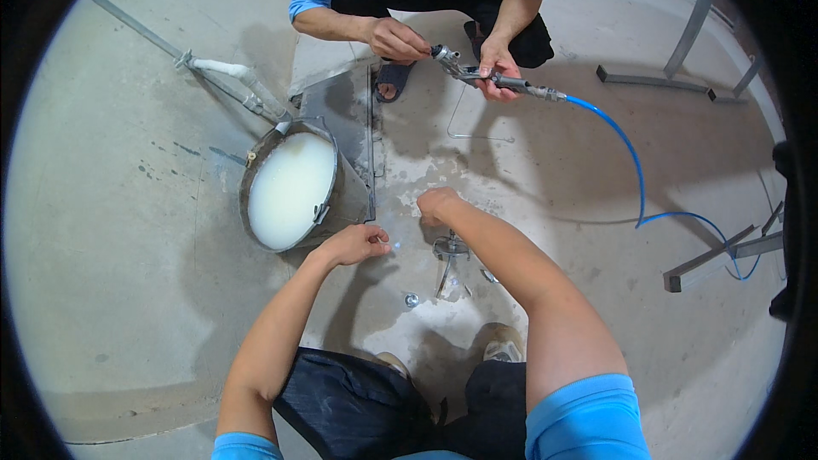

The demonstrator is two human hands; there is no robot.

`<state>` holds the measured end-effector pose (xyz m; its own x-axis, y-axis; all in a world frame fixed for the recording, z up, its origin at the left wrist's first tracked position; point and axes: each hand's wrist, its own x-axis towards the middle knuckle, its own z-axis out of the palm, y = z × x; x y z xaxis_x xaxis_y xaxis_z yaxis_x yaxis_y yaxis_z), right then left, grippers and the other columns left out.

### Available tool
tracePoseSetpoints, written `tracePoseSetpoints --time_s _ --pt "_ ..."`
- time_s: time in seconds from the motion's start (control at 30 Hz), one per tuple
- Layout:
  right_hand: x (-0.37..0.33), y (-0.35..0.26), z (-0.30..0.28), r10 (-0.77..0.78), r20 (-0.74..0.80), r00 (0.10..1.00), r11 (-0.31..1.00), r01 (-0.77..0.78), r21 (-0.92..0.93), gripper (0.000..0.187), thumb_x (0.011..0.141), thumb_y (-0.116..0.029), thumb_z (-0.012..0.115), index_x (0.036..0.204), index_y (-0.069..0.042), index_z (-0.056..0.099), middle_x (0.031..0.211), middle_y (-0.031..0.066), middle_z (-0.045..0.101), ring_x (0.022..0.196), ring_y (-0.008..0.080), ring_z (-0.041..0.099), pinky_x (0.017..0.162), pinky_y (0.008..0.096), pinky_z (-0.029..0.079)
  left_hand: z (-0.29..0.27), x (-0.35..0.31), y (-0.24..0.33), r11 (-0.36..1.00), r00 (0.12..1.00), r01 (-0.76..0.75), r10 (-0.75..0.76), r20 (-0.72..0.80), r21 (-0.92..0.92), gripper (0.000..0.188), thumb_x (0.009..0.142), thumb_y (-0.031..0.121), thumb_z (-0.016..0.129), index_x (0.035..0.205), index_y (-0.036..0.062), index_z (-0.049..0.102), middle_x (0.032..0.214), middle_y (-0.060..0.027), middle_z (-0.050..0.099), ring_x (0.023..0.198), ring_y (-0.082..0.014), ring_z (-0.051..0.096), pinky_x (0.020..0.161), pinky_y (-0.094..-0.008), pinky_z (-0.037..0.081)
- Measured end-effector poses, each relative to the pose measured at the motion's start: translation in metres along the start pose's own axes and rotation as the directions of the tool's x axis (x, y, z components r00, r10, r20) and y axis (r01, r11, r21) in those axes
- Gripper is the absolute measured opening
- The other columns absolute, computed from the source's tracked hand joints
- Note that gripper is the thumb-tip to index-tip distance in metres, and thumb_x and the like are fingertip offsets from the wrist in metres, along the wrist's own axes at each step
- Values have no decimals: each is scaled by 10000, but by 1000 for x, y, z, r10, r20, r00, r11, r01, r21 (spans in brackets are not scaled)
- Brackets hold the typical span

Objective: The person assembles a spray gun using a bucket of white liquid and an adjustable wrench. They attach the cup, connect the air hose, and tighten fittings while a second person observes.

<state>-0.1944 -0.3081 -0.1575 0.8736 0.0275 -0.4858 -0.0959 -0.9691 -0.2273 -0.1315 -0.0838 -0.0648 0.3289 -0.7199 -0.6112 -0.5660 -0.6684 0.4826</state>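
My left hand (351, 244) hovers over the floor just right of the bucket, its fingers closed in a pinch. A tiny pale thing shows by its fingertips, too small to name. Curled and closed, my right hand (437, 205) is above a round metal part with a thin rod (451, 247) on the floor; whatever it may hold is hidden. A small round metal piece (411, 299) lies nearer my feet. Opposite me, a crouching person in a blue shirt holds a metal spray gun (460, 71) in both hands, with a blue hose (626, 140) attached.
A dark bucket (348, 204) of milky white liquid stands at the left, with a pipe (241, 77) running into it. Metal stand legs (711, 260) are on the right. A bent thin wire rod (479, 136) lies on the floor near the other person's feet.
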Motion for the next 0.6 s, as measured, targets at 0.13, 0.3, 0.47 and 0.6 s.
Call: tracePoseSetpoints --time_s 0.13,0.3,0.47,0.6 --pt "-10 -5 -20 25 -307 951 996 1 87 306 871 -138 606 1140 -55 725 1095 170 745 1017 338 723 889 431 571 -1 2 -8 1000 1000 1 -1 -19 -13 484 943 429 681 1229 39 676 1098 -167 722 1023 -305 679 906 -392 518" --pt "-30 2 -76 280 -784 554 888 159 431 648 898 -206 593 1461 -29 326 1106 229 690 928 454 684 808 543 545 -1 3 -17 999 999 0 -2 -33 -37 491 946 433 680 1236 38 671 1074 -151 716 1008 -285 669 903 -385 513" --pt "-57 23 -125 417 -875 246 837 270 476 790 885 -202 587 1553 -6 212 1126 198 670 940 423 683 823 515 540 -1 1 -12 996 1000 7 -8 -14 -88 471 956 393 684 1249 25 655 1053 -134 713 991 -251 660 897 -363 510" --pt "-69 31 -138 492 -810 319 801 198 565 813 874 -191 578 1566 -2 194 1071 170 687 939 398 689 829 506 536 -4 -1 -3 999 999 -16 14 -43 -28 486 947 409 683 1241 22 660 1068 -156 718 1001 -285 673 898 -380 514"
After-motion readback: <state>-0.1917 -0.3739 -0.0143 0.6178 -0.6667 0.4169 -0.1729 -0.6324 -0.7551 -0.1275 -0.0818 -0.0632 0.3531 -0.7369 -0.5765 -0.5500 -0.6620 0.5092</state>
